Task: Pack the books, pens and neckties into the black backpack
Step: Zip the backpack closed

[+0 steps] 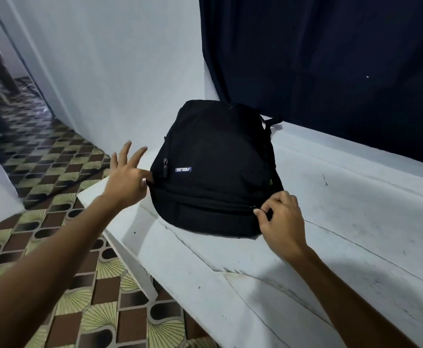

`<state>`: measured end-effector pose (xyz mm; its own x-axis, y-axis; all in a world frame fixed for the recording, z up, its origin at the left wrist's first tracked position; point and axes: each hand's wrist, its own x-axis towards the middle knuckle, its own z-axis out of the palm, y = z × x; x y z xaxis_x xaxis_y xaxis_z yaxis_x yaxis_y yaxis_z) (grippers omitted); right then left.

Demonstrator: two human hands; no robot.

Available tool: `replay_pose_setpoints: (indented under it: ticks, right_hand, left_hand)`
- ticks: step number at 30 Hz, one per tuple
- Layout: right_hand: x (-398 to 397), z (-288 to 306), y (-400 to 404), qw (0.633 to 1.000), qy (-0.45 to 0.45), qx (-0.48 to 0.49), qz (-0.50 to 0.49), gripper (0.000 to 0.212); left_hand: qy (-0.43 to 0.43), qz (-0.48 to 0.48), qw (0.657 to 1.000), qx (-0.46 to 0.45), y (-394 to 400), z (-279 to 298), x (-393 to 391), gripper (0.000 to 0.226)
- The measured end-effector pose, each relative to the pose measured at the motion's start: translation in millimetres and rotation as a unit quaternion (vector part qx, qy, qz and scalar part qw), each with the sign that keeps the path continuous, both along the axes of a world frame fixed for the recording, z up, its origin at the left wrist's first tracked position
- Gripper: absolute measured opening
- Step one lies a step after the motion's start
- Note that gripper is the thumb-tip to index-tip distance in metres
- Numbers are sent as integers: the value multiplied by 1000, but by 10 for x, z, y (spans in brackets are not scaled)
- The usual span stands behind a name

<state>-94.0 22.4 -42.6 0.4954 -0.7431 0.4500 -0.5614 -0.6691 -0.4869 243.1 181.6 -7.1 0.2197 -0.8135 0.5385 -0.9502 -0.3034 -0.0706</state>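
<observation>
A black backpack (215,169) lies on its back on a white tabletop (331,222), in the middle of the frame. Its long axis runs from the near edge of the tabletop away toward the upper right, with its top end nearest the camera and its bottom end toward the dark curtain (331,59). A small blue-and-white label (183,169) on its front reads upside down from here. A zipper pull (166,167) hangs just left of the label, on the front pocket. A strap (272,121) sticks out at the far end, near the curtain.

The left hand (127,179) is at the backpack's left side, in the centre left of the frame. Its thumb and perhaps one finger pinch the fabric at the seam, while its other fingers (126,151) spread wide and point up and away.

The right hand (280,217) is at the backpack's near right corner, lower right of centre. Its fingers curl in and pinch a small zipper tab (256,210) on the main zip line, which runs across the near end of the backpack.

A patterned tile floor (54,222) fills the lower left, and a pale wall (104,71) stands behind the backpack in the upper left.
</observation>
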Motion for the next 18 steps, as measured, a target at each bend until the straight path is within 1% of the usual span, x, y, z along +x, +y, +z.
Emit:
replay_pose_setpoints:
  ticks: [1,3,5,7,8,9,11,15,18]
  right_hand:
    - [-21,-14,3,1000,-11,10,-1,24]
    - [-64,-36,20,999,-33,20,12,24]
    - [-87,-31,60,998,-53,10,30,23]
    - [-101,4,91,997,-67,-4,43,22]
    - [-103,21,100,996,-68,-12,50,21]
    - [-101,34,108,996,-63,-21,60,21]
    - [-95,62,109,995,-49,-35,81,21]
    - [-74,134,-58,994,-49,-33,92,21]
    - [-23,183,-215,995,-35,-18,89,20]
  left_hand:
    - [15,-19,999,-27,-35,52,-184,19]
    - [46,-120,989,-71,-144,94,-638,26]
    - [52,-189,980,-41,-323,9,-1146,35]
    - [28,-187,982,22,-525,-117,-1521,48]
    - [22,-178,983,45,-607,-168,-1619,48]
    - [24,-179,982,53,-651,-191,-1649,41]
    - [38,-202,978,37,-656,-176,-1564,27]
    - [54,-247,967,21,-385,-48,-1194,31]
    - [94,-256,961,39,-99,75,-890,35]
